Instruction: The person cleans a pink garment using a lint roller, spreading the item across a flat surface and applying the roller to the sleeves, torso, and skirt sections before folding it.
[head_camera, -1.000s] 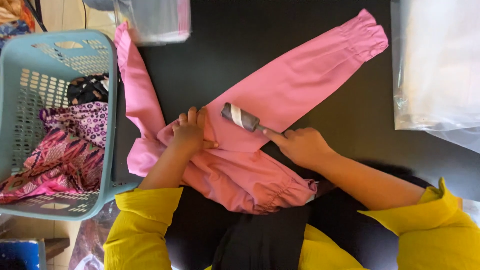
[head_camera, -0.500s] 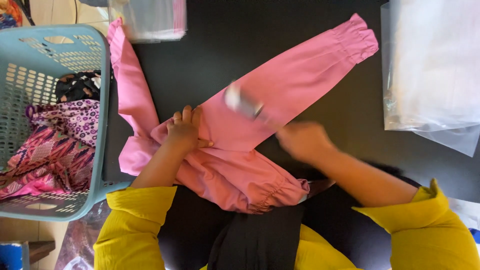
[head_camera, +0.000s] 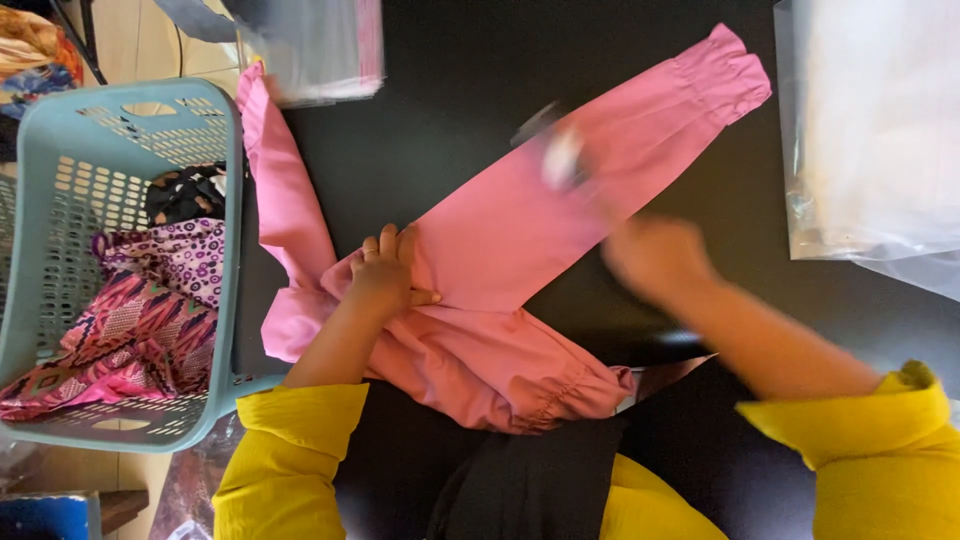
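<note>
My left hand (head_camera: 385, 272) presses flat, fingers spread, on the pink garment (head_camera: 480, 300) lying on the black table (head_camera: 450, 120). Its long sleeve (head_camera: 600, 170) runs diagonally toward the upper right. My right hand (head_camera: 655, 258) is blurred beside the sleeve; I cannot tell its grip.

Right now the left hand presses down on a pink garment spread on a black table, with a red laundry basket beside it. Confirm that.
Not quite: the laundry basket is light blue, not red, as the head view shows. The rest holds: the left hand presses on the pink garment spread on the black table, with the basket beside it.
</note>
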